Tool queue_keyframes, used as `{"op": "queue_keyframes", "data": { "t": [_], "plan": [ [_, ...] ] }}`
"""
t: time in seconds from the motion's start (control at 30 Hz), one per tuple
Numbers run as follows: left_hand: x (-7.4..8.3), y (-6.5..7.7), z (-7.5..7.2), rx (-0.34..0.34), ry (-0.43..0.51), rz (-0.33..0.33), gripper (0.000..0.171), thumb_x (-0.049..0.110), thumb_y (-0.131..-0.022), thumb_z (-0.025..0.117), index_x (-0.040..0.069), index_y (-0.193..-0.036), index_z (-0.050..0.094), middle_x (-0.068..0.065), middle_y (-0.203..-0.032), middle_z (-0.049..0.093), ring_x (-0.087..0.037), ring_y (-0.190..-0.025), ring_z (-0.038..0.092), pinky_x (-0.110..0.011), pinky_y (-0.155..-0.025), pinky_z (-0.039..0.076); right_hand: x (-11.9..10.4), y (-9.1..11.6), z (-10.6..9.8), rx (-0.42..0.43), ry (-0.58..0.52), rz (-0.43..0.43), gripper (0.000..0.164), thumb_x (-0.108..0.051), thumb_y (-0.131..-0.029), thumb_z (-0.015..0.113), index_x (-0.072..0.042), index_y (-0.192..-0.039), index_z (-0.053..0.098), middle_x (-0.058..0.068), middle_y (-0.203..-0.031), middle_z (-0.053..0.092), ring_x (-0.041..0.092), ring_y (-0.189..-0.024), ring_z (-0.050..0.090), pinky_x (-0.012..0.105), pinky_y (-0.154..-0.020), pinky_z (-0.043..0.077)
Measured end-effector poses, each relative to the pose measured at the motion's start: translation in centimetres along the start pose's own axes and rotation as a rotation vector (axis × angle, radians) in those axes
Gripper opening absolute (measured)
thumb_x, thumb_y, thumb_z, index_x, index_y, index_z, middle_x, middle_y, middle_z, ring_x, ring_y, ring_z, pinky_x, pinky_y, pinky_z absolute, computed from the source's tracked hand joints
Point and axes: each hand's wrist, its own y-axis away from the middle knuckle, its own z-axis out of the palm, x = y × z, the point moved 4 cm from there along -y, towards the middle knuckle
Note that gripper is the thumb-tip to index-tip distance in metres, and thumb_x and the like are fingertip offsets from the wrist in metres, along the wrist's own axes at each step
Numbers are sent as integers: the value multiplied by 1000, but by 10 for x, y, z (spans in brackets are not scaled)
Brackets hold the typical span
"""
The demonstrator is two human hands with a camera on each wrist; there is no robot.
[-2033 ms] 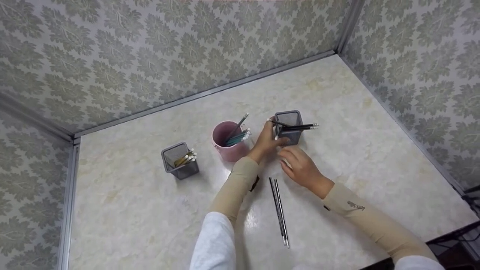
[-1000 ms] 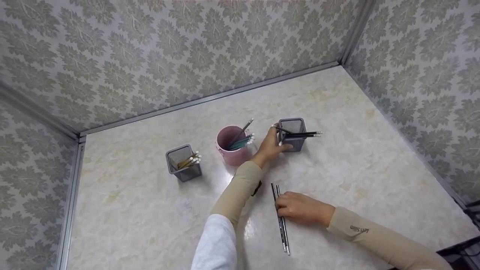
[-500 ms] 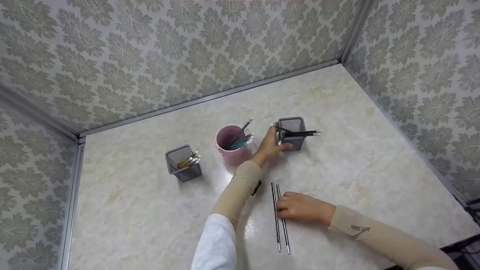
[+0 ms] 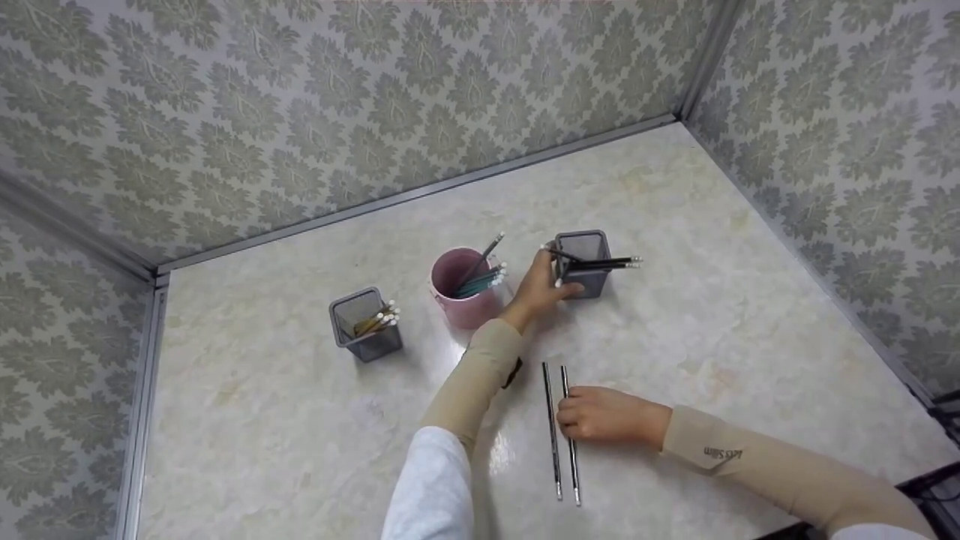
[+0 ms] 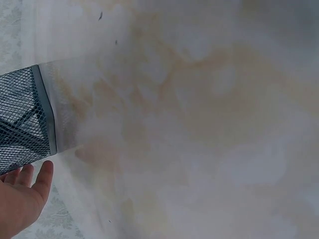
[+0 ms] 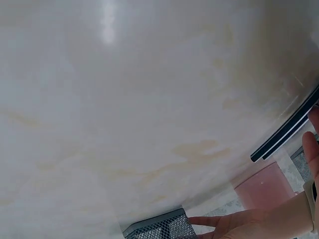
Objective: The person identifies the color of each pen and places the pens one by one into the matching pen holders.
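My left hand (image 4: pixel 534 294) holds the grey mesh pencil cup (image 4: pixel 592 285) at its near left side, thumb across the front. Several black pencils with white erasers lean out of that cup. In the left wrist view, fingers (image 5: pixel 44 181) lie against the mesh wall. Two dark, shiny pencils lie side by side on the table, eraser ends toward me. My right hand (image 4: pixel 609 417) pinches the right pencil (image 4: pixel 574 469) near its middle; the fingertips partly hide it. The left pencil (image 4: pixel 553 442) lies a small gap away, untouched.
A pink bucket (image 4: pixel 472 311) with several teal pencils and one dark pencil stands left of the held cup. Farther left is another mesh cup (image 4: pixel 377 347) with several yellowish pencils. Patterned walls with metal edging border the pale table (image 4: pixel 262 420) behind and at the sides.
My right hand came down from beside the mesh cup to the two pencils. The pencils have parted, the right one shifting right with my hand. My left hand stays at the cup.
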Motion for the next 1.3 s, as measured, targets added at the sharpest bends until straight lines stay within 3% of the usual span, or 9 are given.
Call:
{"op": "queue_keyframes", "data": {
  "t": [0.47, 1.03, 1.3],
  "plan": [
    [1, 3, 0, -10, -13, -53, 88, 23, -79, 77, 3, -147, 24, -14, -151, 32, -25, -142, 28, -29, -117, 21, -1, 1, 0, -5, 4, -14, 13, -19, -83, 57, -21, -71, 61, -9, -74, 55, 9, -70, 49, 23, -63, 34],
    [0, 1, 1, 4, 5, -37, 87, 19, -79, 78, 1, -146, 25, -16, -151, 32, -26, -142, 29, -29, -117, 20, 1, 4, 4, -59, 27, -49, 10, -20, -86, 57, -20, -79, 64, -9, -79, 58, 10, -74, 51, 23, -65, 38],
    [1, 0, 0, 3, -12, 17, 84, 16, -80, 77, -1, -144, 26, -18, -149, 34, -27, -140, 31, -30, -117, 22, 1, 7, 3, -11, 61, -58, 13, -17, -86, 51, -19, -78, 61, -8, -78, 56, 11, -73, 49, 23, -67, 38]
  ]
}}
